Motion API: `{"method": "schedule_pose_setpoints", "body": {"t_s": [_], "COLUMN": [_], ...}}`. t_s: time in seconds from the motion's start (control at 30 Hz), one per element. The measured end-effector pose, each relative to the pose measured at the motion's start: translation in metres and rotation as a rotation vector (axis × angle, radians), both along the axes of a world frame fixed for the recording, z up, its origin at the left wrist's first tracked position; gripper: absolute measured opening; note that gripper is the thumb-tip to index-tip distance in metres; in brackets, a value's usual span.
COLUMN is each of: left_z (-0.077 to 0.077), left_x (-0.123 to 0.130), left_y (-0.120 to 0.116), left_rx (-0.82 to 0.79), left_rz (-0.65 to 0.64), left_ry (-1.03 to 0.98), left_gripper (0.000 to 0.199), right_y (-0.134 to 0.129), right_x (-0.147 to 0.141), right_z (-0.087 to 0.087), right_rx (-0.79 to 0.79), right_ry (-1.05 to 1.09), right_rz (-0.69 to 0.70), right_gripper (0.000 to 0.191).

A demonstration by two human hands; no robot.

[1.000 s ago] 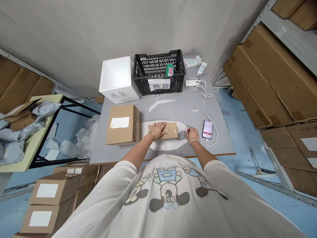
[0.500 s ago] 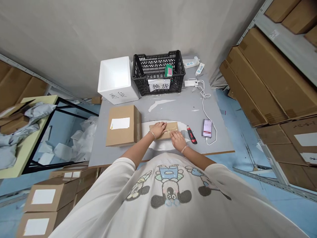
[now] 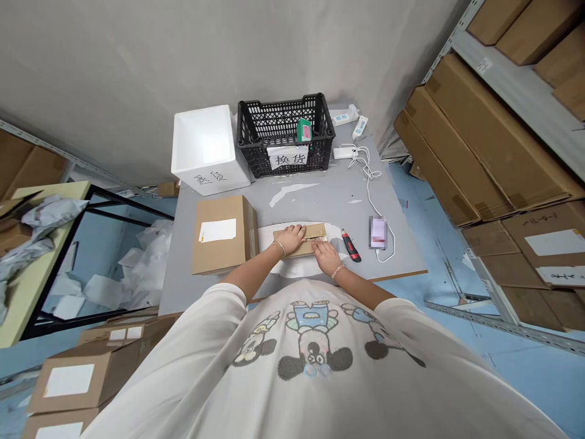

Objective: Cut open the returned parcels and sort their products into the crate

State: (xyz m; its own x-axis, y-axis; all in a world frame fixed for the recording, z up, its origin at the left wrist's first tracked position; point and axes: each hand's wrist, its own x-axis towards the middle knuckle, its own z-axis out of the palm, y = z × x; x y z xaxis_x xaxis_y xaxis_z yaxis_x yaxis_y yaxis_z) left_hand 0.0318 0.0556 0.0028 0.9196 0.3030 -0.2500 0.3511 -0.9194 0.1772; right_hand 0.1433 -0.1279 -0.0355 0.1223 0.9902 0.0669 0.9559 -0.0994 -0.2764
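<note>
A small flat cardboard box point(image 3: 315, 231) lies on a white patch of the table in front of me. My left hand point(image 3: 292, 238) rests across its left part, fingers stretched out over the top. At the box's right front, my right hand point(image 3: 325, 255) has its fingers drawn together at a strip of shiny clear tape point(image 3: 322, 238); the fingertips are partly hidden. Just right of that hand lies a red and black box cutter point(image 3: 351, 246). A larger cardboard box point(image 3: 223, 235) with a white label stands to the left of both hands.
Behind stand a white foam box point(image 3: 205, 149) and a black plastic crate point(image 3: 286, 137) holding a green box point(image 3: 304, 130). A phone point(image 3: 378, 233) with a white cable lies right. Power strips point(image 3: 346, 116) sit at the back. Shelves with cartons point(image 3: 479, 140) rise on the right.
My view has turned slightly, so the table's things sit a little further left. The tape strip now shows bunched closer to my right fingers. Both hands stay on the small box.
</note>
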Motion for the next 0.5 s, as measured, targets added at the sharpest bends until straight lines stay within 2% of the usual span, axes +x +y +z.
{"method": "schedule_pose_setpoints", "body": {"t_s": [0.33, 0.5], "left_z": [0.007, 0.011], "left_x": [0.003, 0.004], "left_y": [0.007, 0.008], "left_rx": [-0.082, -0.069], "left_rz": [-0.014, -0.006], "left_ry": [-0.007, -0.015], "left_gripper": [0.052, 0.048], "right_y": [-0.001, -0.003], "right_x": [0.005, 0.008], "right_z": [-0.003, -0.003], "right_rx": [0.006, -0.002], "right_ry": [0.03, 0.034], "right_rz": [-0.006, 0.013], "right_gripper": [0.045, 0.044]}}
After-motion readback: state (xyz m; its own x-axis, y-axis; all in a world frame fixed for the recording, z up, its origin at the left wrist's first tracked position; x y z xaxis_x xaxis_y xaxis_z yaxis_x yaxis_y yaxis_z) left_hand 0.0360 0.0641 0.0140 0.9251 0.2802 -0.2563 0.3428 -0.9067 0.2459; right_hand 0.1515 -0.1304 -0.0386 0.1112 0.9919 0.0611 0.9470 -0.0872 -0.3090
